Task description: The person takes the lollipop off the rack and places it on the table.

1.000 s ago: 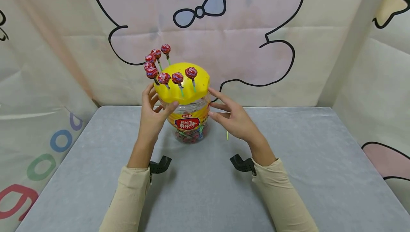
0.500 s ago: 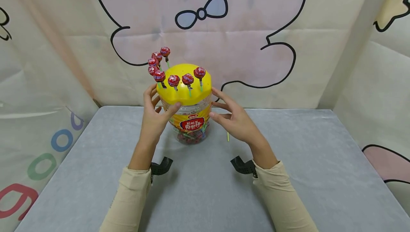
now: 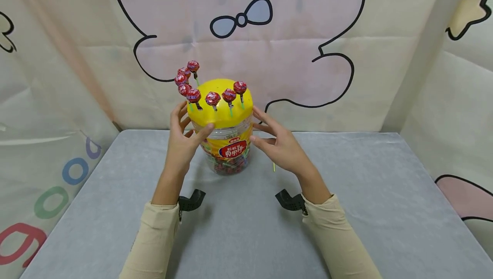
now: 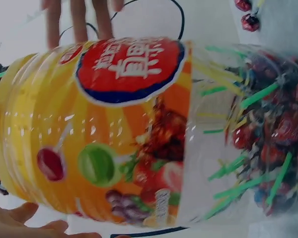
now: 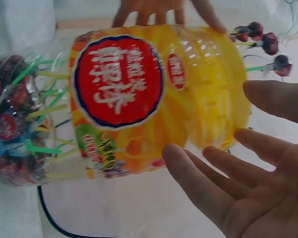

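Note:
A clear plastic jar (image 3: 231, 148) with a domed yellow lid (image 3: 219, 112) stands on the grey table between my hands. Several red-wrapped lollipops (image 3: 212, 98) stick up from the lid in a curve along its left and front. Inside the jar's lower part lie more lollipops (image 4: 275, 134) with green and yellow sticks. My left hand (image 3: 182, 140) holds the jar at the lid's left side, its thumb in front and its other fingers around the side. Against the jar's right side, my right hand (image 3: 283, 144) is spread with fingers fairly straight, the fingertips at or very near the surface.
A yellow stick (image 3: 274, 167) shows below my right hand, mostly hidden. Loose lollipops (image 4: 250, 22) lie on the table in the left wrist view. Printed cloth (image 3: 292, 69) hangs behind and beside the grey table (image 3: 246, 236).
The jar has turned between my hands: its label and the front lollipops have shifted right, the back ones left. Both hands stay in nearly the same place.

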Demonstrator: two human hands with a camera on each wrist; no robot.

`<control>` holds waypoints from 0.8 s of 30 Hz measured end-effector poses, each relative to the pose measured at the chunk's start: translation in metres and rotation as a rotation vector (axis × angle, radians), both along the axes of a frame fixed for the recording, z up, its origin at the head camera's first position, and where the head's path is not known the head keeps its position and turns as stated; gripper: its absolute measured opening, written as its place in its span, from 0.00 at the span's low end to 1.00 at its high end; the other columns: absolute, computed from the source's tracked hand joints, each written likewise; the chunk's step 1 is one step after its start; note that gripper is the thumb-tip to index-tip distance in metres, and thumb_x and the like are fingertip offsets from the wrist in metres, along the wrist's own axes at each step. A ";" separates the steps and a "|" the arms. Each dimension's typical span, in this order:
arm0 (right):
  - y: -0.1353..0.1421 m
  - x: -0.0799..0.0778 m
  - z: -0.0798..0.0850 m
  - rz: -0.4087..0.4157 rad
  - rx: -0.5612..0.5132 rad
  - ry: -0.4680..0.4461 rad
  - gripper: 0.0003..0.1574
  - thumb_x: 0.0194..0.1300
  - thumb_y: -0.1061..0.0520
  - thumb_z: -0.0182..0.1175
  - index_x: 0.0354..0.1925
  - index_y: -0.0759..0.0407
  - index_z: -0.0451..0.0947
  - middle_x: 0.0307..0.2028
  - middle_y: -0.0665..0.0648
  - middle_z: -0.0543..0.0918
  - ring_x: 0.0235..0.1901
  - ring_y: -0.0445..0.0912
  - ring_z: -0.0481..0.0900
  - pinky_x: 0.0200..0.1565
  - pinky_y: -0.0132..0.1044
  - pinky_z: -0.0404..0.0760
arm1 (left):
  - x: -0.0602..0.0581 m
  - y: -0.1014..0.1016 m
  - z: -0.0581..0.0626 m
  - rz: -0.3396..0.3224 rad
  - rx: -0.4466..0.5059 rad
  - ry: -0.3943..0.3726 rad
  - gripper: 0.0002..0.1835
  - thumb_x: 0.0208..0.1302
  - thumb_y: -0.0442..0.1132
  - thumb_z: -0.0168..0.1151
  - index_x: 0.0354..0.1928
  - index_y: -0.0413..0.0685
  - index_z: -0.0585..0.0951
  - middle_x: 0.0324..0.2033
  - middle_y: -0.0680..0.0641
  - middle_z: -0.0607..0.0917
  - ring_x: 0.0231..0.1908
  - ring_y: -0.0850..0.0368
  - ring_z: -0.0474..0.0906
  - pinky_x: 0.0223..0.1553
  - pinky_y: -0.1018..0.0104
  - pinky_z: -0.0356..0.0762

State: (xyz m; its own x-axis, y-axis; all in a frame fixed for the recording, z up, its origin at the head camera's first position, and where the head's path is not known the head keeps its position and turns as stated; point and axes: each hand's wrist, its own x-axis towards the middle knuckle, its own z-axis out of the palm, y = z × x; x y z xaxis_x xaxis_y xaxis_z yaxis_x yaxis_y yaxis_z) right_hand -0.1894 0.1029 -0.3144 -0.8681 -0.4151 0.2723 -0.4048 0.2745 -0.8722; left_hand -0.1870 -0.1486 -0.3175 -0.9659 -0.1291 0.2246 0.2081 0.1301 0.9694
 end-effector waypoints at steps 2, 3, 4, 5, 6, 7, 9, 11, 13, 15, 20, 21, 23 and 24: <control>0.001 0.003 0.002 0.005 0.015 -0.002 0.41 0.72 0.54 0.59 0.77 0.38 0.54 0.75 0.47 0.61 0.69 0.51 0.71 0.59 0.50 0.80 | -0.001 0.000 -0.002 -0.027 0.014 0.013 0.46 0.64 0.45 0.67 0.77 0.63 0.51 0.77 0.53 0.53 0.76 0.51 0.50 0.73 0.42 0.51; 0.002 0.004 0.003 0.010 0.020 -0.006 0.41 0.73 0.53 0.59 0.77 0.39 0.55 0.75 0.46 0.61 0.69 0.51 0.71 0.59 0.50 0.80 | -0.002 0.001 -0.002 -0.047 0.027 0.024 0.45 0.65 0.44 0.66 0.77 0.63 0.50 0.77 0.54 0.53 0.77 0.52 0.49 0.74 0.41 0.50; 0.002 0.006 0.005 0.016 0.022 -0.009 0.40 0.73 0.53 0.58 0.77 0.41 0.55 0.76 0.46 0.60 0.69 0.51 0.70 0.60 0.50 0.79 | -0.002 0.002 -0.002 -0.059 0.031 0.027 0.45 0.66 0.44 0.66 0.77 0.64 0.49 0.77 0.55 0.52 0.77 0.53 0.48 0.74 0.41 0.49; 0.002 0.006 0.006 0.016 0.028 -0.010 0.41 0.73 0.53 0.58 0.77 0.42 0.54 0.76 0.45 0.59 0.70 0.50 0.69 0.60 0.50 0.79 | -0.002 0.004 -0.002 -0.067 0.031 0.027 0.45 0.66 0.45 0.65 0.77 0.65 0.49 0.77 0.56 0.52 0.77 0.54 0.48 0.74 0.41 0.50; 0.002 0.006 0.007 0.015 0.033 -0.009 0.41 0.73 0.53 0.58 0.77 0.42 0.53 0.77 0.44 0.57 0.71 0.50 0.69 0.60 0.50 0.79 | -0.001 0.006 -0.001 -0.073 0.034 0.029 0.45 0.66 0.45 0.65 0.77 0.64 0.48 0.77 0.56 0.53 0.76 0.54 0.49 0.74 0.41 0.51; 0.001 0.005 0.007 0.012 0.038 -0.005 0.43 0.73 0.53 0.58 0.78 0.42 0.51 0.77 0.43 0.56 0.71 0.49 0.68 0.60 0.50 0.79 | 0.000 0.008 0.000 -0.072 0.032 0.028 0.46 0.66 0.45 0.66 0.77 0.64 0.48 0.77 0.55 0.53 0.76 0.53 0.50 0.73 0.42 0.51; 0.001 0.004 0.007 0.002 0.044 0.004 0.45 0.73 0.54 0.59 0.78 0.42 0.48 0.78 0.43 0.53 0.72 0.49 0.65 0.60 0.50 0.79 | 0.002 0.011 0.001 -0.054 0.006 0.017 0.47 0.63 0.47 0.68 0.76 0.64 0.49 0.76 0.53 0.53 0.75 0.51 0.51 0.72 0.42 0.52; 0.001 0.001 0.006 -0.013 0.054 0.017 0.47 0.72 0.55 0.59 0.79 0.41 0.46 0.78 0.42 0.51 0.73 0.49 0.64 0.59 0.50 0.80 | 0.003 0.012 0.003 -0.024 -0.021 0.007 0.48 0.61 0.48 0.71 0.75 0.64 0.50 0.76 0.53 0.53 0.74 0.49 0.51 0.71 0.42 0.52; 0.001 -0.001 0.005 -0.014 0.056 0.026 0.48 0.72 0.55 0.59 0.79 0.41 0.45 0.78 0.42 0.51 0.73 0.49 0.64 0.59 0.51 0.80 | 0.002 0.012 0.003 -0.008 -0.033 0.007 0.49 0.59 0.48 0.72 0.75 0.64 0.50 0.76 0.53 0.52 0.75 0.49 0.50 0.72 0.41 0.50; 0.001 -0.003 0.005 -0.006 0.061 0.033 0.48 0.72 0.55 0.59 0.79 0.40 0.45 0.78 0.42 0.51 0.73 0.49 0.63 0.60 0.52 0.79 | 0.001 0.012 0.003 -0.003 -0.033 0.011 0.49 0.60 0.47 0.72 0.76 0.65 0.50 0.77 0.53 0.52 0.76 0.49 0.49 0.73 0.40 0.49; 0.007 -0.003 0.010 -0.060 0.059 0.057 0.44 0.72 0.55 0.59 0.78 0.40 0.52 0.76 0.48 0.61 0.70 0.51 0.69 0.61 0.55 0.78 | -0.002 0.012 -0.001 -0.030 -0.024 0.016 0.51 0.61 0.45 0.71 0.77 0.64 0.47 0.77 0.53 0.52 0.77 0.50 0.50 0.74 0.41 0.50; 0.008 -0.004 0.012 -0.083 0.054 0.068 0.42 0.72 0.54 0.59 0.77 0.39 0.53 0.74 0.50 0.64 0.68 0.51 0.70 0.61 0.54 0.78 | -0.002 0.012 -0.002 -0.033 -0.025 0.014 0.51 0.61 0.45 0.71 0.77 0.64 0.47 0.77 0.53 0.52 0.77 0.50 0.50 0.74 0.41 0.51; 0.009 -0.006 0.020 -0.129 0.042 0.111 0.40 0.72 0.54 0.59 0.75 0.40 0.57 0.70 0.53 0.70 0.65 0.51 0.74 0.61 0.53 0.78 | -0.002 0.012 -0.004 -0.031 -0.028 0.008 0.51 0.61 0.45 0.71 0.77 0.64 0.47 0.77 0.53 0.52 0.76 0.50 0.51 0.74 0.40 0.52; 0.009 -0.009 0.025 -0.144 0.030 0.146 0.39 0.72 0.54 0.60 0.75 0.40 0.58 0.67 0.55 0.73 0.64 0.52 0.75 0.61 0.53 0.78 | -0.001 0.012 -0.005 -0.027 -0.027 0.005 0.51 0.61 0.45 0.71 0.77 0.64 0.47 0.77 0.53 0.52 0.76 0.49 0.52 0.74 0.40 0.53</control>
